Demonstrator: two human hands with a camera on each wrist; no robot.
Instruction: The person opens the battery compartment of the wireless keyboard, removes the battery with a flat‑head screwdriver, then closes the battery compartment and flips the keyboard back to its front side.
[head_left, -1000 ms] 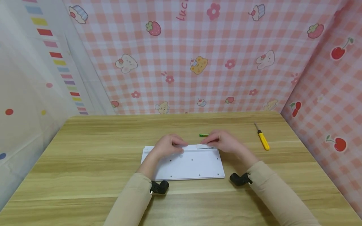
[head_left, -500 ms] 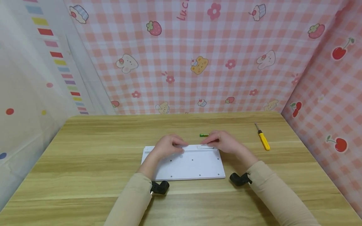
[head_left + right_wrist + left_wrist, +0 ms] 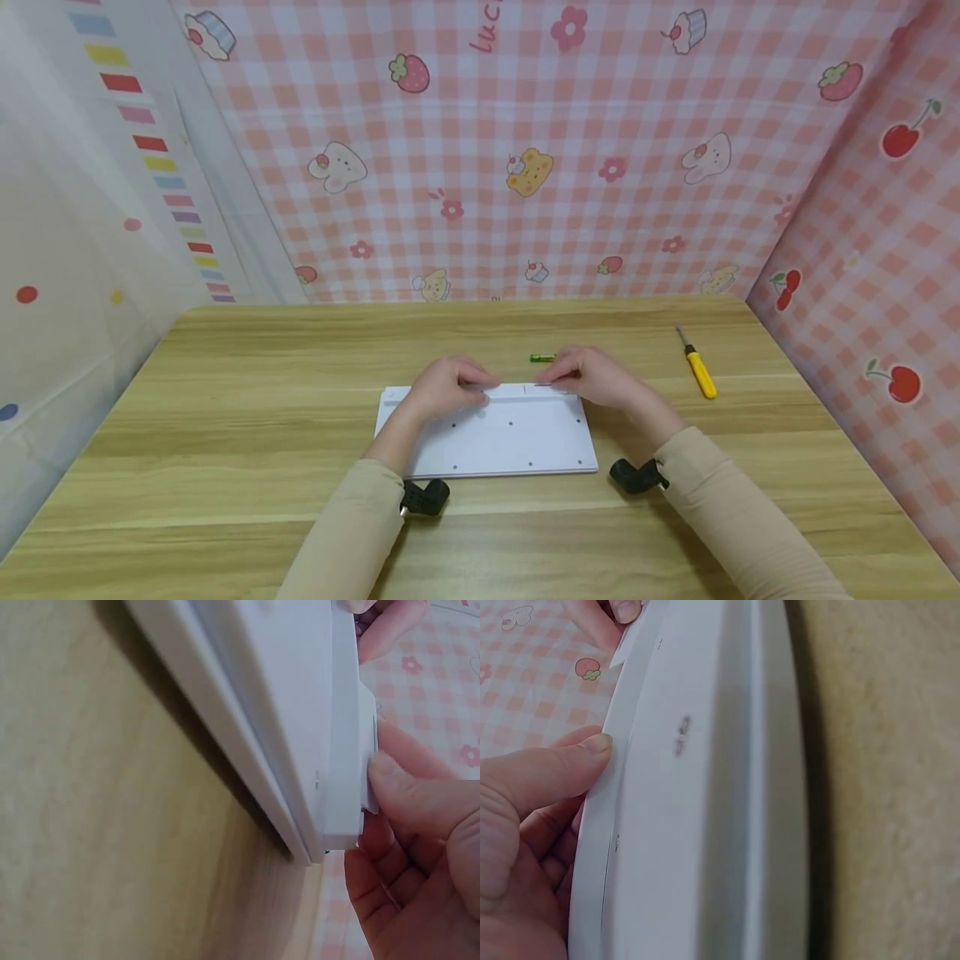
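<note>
A white keyboard lies underside up on the table, with several small dark screw holes. My left hand grips the far raised edge left of its middle; in the left wrist view, the thumb of the left hand presses on that edge with the fingers curled behind it. At the far right corner my right hand pinches a thin white battery cover. In the right wrist view the cover stands slightly proud of the keyboard's edge, between thumb and fingers.
Just behind the keyboard lies a green battery, partly hidden by the right hand. A yellow-handled screwdriver rests on the wooden table to the right. Patterned cloth hangs behind the table.
The battery cover in my right hand has shifted slightly at the keyboard's far edge, and less of its outline shows in the head view. My left hand stays in place.
</note>
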